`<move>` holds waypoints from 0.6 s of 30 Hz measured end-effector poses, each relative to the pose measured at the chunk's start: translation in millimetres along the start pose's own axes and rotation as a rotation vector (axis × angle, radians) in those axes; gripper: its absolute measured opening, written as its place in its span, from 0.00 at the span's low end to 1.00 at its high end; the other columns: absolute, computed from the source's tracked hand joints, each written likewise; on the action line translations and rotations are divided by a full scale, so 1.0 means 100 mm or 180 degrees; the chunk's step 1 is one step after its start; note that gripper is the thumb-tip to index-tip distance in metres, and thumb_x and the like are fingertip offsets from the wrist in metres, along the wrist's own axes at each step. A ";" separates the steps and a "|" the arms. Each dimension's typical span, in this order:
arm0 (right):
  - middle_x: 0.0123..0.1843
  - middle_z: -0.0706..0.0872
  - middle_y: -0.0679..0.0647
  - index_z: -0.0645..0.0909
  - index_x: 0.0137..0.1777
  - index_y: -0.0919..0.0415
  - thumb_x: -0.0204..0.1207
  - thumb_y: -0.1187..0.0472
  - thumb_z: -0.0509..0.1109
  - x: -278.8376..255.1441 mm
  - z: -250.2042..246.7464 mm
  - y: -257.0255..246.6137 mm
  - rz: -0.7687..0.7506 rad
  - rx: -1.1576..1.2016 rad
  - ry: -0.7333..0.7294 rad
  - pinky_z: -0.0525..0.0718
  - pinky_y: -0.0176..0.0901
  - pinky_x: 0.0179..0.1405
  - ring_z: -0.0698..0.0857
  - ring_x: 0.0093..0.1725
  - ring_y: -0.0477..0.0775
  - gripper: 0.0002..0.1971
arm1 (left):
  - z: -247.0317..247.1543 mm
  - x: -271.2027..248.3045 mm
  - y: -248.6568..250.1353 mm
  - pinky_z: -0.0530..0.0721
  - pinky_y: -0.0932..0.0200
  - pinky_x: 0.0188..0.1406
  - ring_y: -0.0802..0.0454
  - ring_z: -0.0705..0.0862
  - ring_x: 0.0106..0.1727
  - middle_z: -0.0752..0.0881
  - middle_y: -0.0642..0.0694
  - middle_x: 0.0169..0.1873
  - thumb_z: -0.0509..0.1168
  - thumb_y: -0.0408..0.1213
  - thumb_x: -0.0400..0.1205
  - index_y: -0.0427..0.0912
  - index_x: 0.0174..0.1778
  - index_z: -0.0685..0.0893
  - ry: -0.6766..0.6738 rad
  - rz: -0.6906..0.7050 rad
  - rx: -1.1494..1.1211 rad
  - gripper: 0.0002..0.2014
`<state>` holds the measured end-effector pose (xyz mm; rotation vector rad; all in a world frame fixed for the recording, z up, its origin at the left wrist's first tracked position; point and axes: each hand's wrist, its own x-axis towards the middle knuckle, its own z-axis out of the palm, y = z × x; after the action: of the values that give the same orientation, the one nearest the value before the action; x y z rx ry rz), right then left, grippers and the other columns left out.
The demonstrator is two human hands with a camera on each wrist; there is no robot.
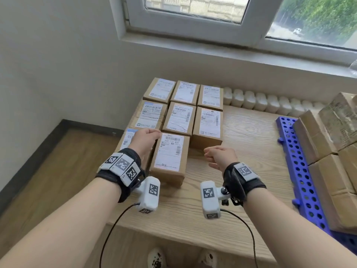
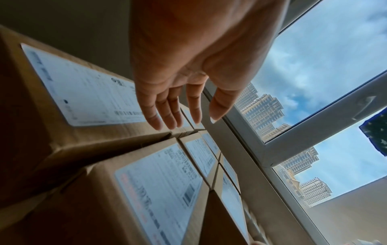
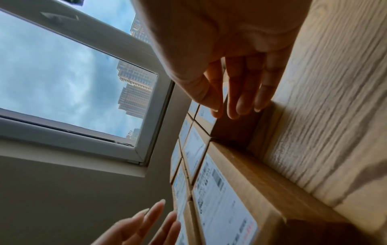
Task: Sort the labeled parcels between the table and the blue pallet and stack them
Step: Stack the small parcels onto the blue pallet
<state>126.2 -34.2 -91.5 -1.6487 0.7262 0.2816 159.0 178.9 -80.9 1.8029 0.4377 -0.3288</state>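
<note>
**Labeled parcels on the table, both hands free above them**

Head view: We see eight brown cardboard parcels [image 1: 179, 118], each with a white shipping label on top, packed edge to edge on the left part of the wooden table [image 1: 249, 144]. The nearest parcel [image 1: 170, 155] lies between our hands. The left hand [image 1: 144, 139] hovers over the front-left parcel; the right hand [image 1: 220, 156] hovers over bare tabletop just beside the nearest parcel. At right, the blue pallet [image 1: 297, 167], perforated with round holes, carries further plain brown boxes [image 1: 332, 132]. White bottles [image 1: 260, 102] line the wall under the window [image 1: 193, 22].

Left wrist view: We see the left hand [image 2: 188, 66] with fingers extended and slightly spread, holding nothing, above the labeled tops.

Right wrist view: The right hand [image 3: 230, 58] is likewise relaxed and empty, its fingertips [image 3: 236, 109] near a parcel's side.
</note>
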 end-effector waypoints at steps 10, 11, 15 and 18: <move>0.34 0.76 0.56 0.82 0.59 0.69 0.80 0.72 0.60 0.13 0.46 0.05 0.0457 -0.0020 -0.0364 0.68 0.38 0.30 0.71 0.30 0.49 0.12 | 0.01 0.25 -0.06 0.74 0.48 0.72 0.49 0.78 0.66 0.81 0.47 0.66 0.64 0.38 0.83 0.48 0.68 0.78 -0.0424 0.0023 0.0011 0.17; 0.34 0.77 0.56 0.81 0.57 0.65 0.80 0.71 0.60 0.14 0.49 0.06 0.0489 -0.0006 -0.0375 0.69 0.38 0.30 0.72 0.30 0.49 0.11 | 0.02 0.27 -0.07 0.74 0.45 0.73 0.49 0.78 0.66 0.81 0.47 0.65 0.64 0.39 0.82 0.48 0.69 0.78 -0.0473 0.0003 0.0006 0.18; 0.36 0.79 0.56 0.79 0.55 0.62 0.79 0.70 0.63 0.20 0.53 0.10 0.0534 -0.0104 -0.0402 0.73 0.39 0.31 0.74 0.31 0.49 0.08 | 0.07 0.32 -0.09 0.74 0.47 0.71 0.50 0.78 0.66 0.81 0.48 0.64 0.65 0.39 0.82 0.47 0.72 0.75 -0.0577 -0.0004 0.0038 0.20; 0.39 0.80 0.56 0.79 0.54 0.61 0.79 0.69 0.63 0.23 0.51 0.13 0.0534 -0.0195 -0.0399 0.73 0.38 0.31 0.74 0.31 0.48 0.07 | 0.09 0.35 -0.08 0.74 0.53 0.64 0.51 0.77 0.64 0.79 0.46 0.67 0.65 0.39 0.83 0.47 0.73 0.74 -0.0588 -0.0014 0.0042 0.22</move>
<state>146.5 7.3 -126.3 -1.6141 0.7682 0.5270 186.4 176.3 -106.0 1.7659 0.3100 -0.4975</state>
